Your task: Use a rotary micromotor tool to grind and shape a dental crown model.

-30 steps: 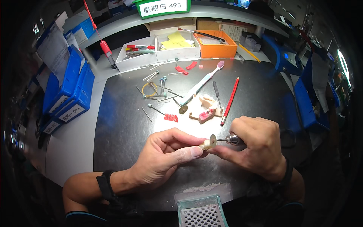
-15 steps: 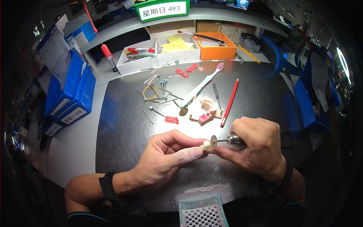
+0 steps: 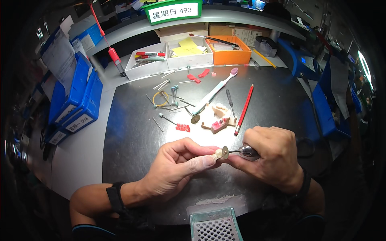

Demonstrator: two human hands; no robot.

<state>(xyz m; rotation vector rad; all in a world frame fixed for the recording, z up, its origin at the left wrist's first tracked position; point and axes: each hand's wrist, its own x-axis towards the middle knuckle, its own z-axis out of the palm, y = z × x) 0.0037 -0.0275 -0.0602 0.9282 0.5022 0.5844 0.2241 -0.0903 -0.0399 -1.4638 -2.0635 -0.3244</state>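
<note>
My left hand (image 3: 183, 160) pinches a small cream-coloured dental crown piece (image 3: 218, 154) between thumb and fingers. My right hand (image 3: 271, 156) is wrapped round a metal rotary handpiece (image 3: 248, 151). A thin round cutting disc (image 3: 225, 152) on its shank stands against the crown piece, where both hands meet; whether it touches is hard to tell. Beyond the hands lies a beige dental model (image 3: 220, 110) with a pink gum section (image 3: 219, 125). A red pencil (image 3: 244, 109) and a dark thin tool (image 3: 230, 102) lie beside it, and a toothbrush (image 3: 215, 91) just behind.
Loose burs (image 3: 173, 91), a yellow rubber band (image 3: 160, 98), another disc (image 3: 195, 119) and red strips (image 3: 183, 127) lie on the dark mat. White trays (image 3: 145, 69) and an orange box (image 3: 228, 58) line the back. Blue bins (image 3: 82, 106) stand left; a perforated grate (image 3: 216, 231) is at the front edge.
The disc has shifted slightly left and turned to show more of its face. The crown piece is tilted a little differently in my left hand. Both grips are unchanged.
</note>
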